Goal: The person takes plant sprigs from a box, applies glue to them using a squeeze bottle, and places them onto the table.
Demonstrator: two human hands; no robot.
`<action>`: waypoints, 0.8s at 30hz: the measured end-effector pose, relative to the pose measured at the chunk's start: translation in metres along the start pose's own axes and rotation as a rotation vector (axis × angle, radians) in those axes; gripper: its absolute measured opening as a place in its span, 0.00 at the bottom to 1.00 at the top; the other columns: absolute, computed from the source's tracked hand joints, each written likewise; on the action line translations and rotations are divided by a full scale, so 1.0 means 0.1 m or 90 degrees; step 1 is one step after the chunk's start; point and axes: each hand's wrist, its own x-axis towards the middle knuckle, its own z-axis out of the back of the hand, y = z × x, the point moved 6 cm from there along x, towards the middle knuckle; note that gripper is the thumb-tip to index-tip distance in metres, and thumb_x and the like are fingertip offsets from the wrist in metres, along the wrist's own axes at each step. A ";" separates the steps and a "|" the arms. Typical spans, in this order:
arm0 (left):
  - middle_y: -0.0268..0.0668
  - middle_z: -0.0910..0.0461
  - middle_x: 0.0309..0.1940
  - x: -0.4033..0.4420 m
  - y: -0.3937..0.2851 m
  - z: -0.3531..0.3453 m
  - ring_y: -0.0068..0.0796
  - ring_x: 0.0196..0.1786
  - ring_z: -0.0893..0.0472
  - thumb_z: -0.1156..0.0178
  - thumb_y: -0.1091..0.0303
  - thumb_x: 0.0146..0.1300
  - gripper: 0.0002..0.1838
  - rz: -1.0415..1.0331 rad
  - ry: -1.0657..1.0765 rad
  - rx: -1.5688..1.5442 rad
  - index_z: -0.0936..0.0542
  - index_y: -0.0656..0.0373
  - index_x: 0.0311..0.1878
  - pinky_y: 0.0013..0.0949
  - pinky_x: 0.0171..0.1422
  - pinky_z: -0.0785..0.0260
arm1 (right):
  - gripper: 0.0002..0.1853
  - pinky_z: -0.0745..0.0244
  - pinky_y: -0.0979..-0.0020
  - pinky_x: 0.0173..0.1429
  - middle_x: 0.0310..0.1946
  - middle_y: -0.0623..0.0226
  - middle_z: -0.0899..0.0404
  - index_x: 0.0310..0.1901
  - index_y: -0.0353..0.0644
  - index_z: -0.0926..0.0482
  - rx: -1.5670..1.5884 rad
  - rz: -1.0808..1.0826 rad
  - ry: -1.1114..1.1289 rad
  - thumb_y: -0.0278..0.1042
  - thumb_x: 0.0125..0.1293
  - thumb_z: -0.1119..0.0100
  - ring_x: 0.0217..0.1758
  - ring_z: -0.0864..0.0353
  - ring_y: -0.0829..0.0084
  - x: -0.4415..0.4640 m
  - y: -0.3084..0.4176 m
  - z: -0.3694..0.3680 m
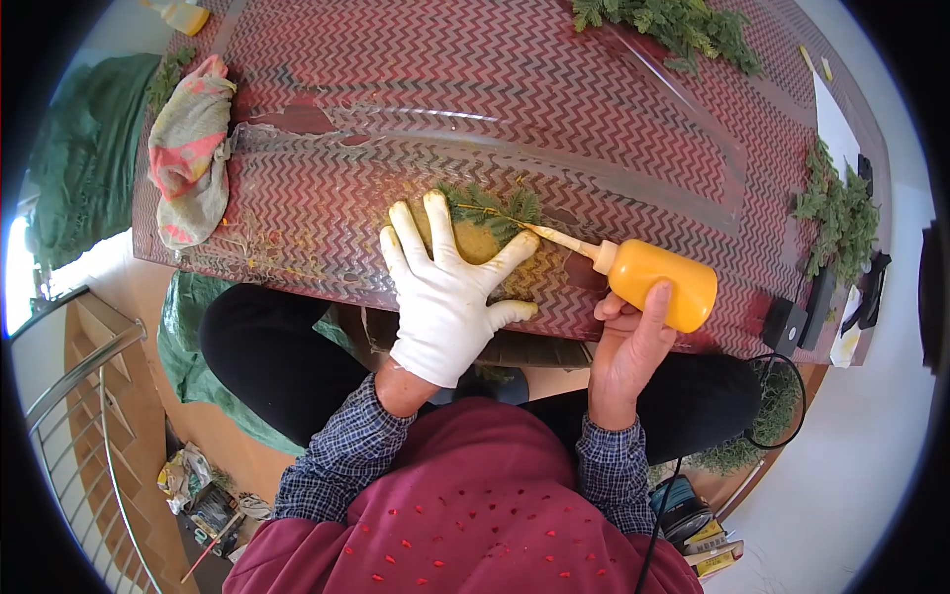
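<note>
My left hand (445,292) wears a white glove with yellow-stained fingertips. It lies flat with fingers spread over a yellowish patch (473,241) near the table's front edge. A green fir sprig (495,206) lies just beyond the fingers, touching or very near them. My bare right hand (633,346) is closed around a yellow squeeze bottle (665,285), tilted almost level. The bottle's long nozzle (559,239) points left, its tip by the sprig and my left index finger or thumb. What lies under the glove is hidden.
The table (396,99) has a zigzag-patterned cover under torn plastic. A stained cloth (193,153) lies at left. Green branches lie at the back (683,30) and right (836,213). Another yellow bottle (183,15) is at the far left corner. A dark box (784,324) with a cable sits front right.
</note>
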 end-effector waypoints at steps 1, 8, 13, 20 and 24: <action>0.69 0.52 0.71 0.00 0.00 0.00 0.79 0.71 0.52 0.32 0.36 0.44 0.39 0.001 0.000 -0.002 0.28 0.20 0.65 0.69 0.72 0.59 | 0.17 0.24 0.75 0.29 0.37 0.62 0.18 0.51 0.35 0.26 0.018 0.002 0.005 0.42 0.73 0.45 0.26 0.23 0.77 0.00 0.01 0.03; 0.69 0.51 0.71 -0.01 0.00 0.00 0.79 0.71 0.52 0.31 0.36 0.43 0.40 -0.008 -0.014 -0.009 0.28 0.20 0.65 0.69 0.72 0.59 | 0.17 0.24 0.75 0.30 0.35 0.62 0.18 0.50 0.35 0.25 0.018 0.011 -0.012 0.43 0.73 0.45 0.26 0.23 0.77 -0.05 0.14 0.09; 0.69 0.52 0.71 -0.04 0.01 0.02 0.79 0.71 0.52 0.31 0.37 0.43 0.41 -0.019 -0.027 -0.011 0.29 0.21 0.66 0.69 0.72 0.58 | 0.16 0.23 0.76 0.29 0.34 0.63 0.18 0.50 0.35 0.25 0.028 0.021 0.004 0.41 0.73 0.45 0.25 0.23 0.77 0.00 0.12 0.08; 0.62 0.42 0.69 -0.05 0.26 0.37 0.68 0.70 0.41 0.29 0.53 0.48 0.43 -0.016 -0.165 -0.105 0.33 0.38 0.71 0.56 0.73 0.48 | 0.14 0.25 0.76 0.28 0.31 0.65 0.19 0.48 0.37 0.24 0.071 0.015 0.002 0.41 0.73 0.45 0.24 0.23 0.78 -0.01 0.40 0.27; 0.45 0.23 0.59 0.20 0.36 0.28 0.51 0.63 0.28 0.32 0.67 0.50 0.34 -0.091 -0.226 -0.099 0.26 0.50 0.65 0.45 0.66 0.37 | 0.15 0.29 0.75 0.27 0.30 0.66 0.20 0.48 0.37 0.25 0.100 0.052 0.023 0.43 0.73 0.45 0.23 0.25 0.78 0.10 0.82 0.32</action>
